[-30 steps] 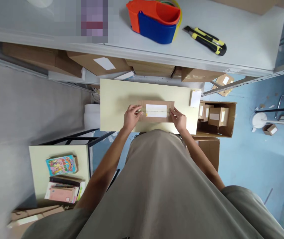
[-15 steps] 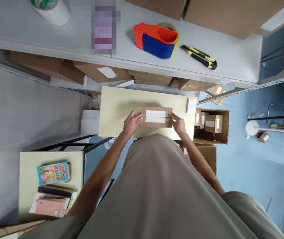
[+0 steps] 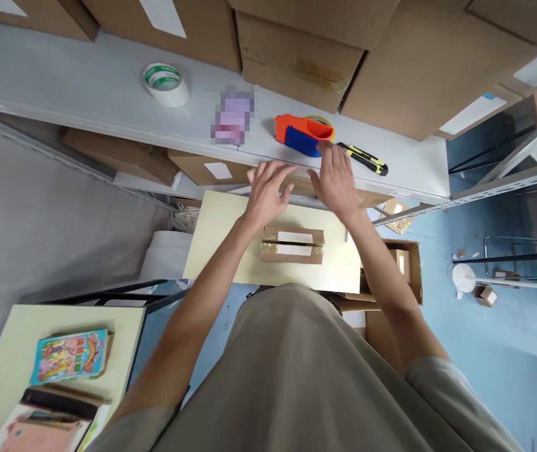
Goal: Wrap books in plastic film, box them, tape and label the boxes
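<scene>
My left hand point(image 3: 267, 193) is open, fingers spread with nothing in them, in front of the shelf edge. My right hand point(image 3: 337, 182) is also open and empty, thumb apart, its fingertips overlapping the near end of an orange and blue tape dispenser point(image 3: 299, 139); whether they touch it I cannot tell. Just right of those fingers lies a black and yellow utility knife point(image 3: 367, 160). Below both hands a small cardboard box point(image 3: 315, 254) rests on the cream table point(image 3: 221, 251). A dark gap runs along its top between two halves of a white label.
On the grey shelf point(image 3: 108, 81) stand a roll of tape point(image 3: 174, 94) and a blurred purple item point(image 3: 233, 116), with large cartons point(image 3: 292, 63) behind. An open carton point(image 3: 416, 270) holding smaller boxes is right of the table. Books point(image 3: 68, 358) lie on a side table at left.
Both hands have let go of the small box and moved up to the shelf edge. The box's top seam now shows a dark gap. The view has tilted up, showing more of the shelf.
</scene>
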Action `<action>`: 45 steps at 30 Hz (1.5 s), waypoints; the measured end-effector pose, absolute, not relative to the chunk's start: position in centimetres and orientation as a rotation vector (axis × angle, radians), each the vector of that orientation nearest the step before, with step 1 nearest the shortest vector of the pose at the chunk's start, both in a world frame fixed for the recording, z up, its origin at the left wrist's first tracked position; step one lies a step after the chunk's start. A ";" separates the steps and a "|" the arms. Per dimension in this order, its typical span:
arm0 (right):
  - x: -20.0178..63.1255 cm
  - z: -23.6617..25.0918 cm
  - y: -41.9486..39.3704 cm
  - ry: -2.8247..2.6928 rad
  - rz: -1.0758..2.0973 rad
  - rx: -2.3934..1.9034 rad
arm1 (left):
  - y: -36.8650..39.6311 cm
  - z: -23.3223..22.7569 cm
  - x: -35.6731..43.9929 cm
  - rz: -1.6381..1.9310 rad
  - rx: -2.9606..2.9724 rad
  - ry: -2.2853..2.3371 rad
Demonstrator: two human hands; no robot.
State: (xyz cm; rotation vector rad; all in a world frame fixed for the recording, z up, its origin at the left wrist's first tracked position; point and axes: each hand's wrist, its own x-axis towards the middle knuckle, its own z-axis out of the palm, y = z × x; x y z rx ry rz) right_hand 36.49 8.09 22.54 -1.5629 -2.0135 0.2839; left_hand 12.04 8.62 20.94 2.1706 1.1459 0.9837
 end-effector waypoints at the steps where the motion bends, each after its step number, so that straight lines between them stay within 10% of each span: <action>1: 36.8 22.7 11.0 -2.036 0.280 -1.533 | 9.6 22.0 12.9 1.051 2.145 1.128; 8: 38.3 20.9 20.3 -2.012 0.307 -1.476 | 11.1 22.7 15.7 1.283 1.956 1.082; 27: 27.2 14.0 -11.9 -1.235 1.405 -1.514 | -12.1 13.1 9.0 1.029 1.233 1.271; 45: 27.4 17.8 -14.8 -1.643 1.488 -1.714 | -5.1 13.2 1.3 0.808 1.173 0.986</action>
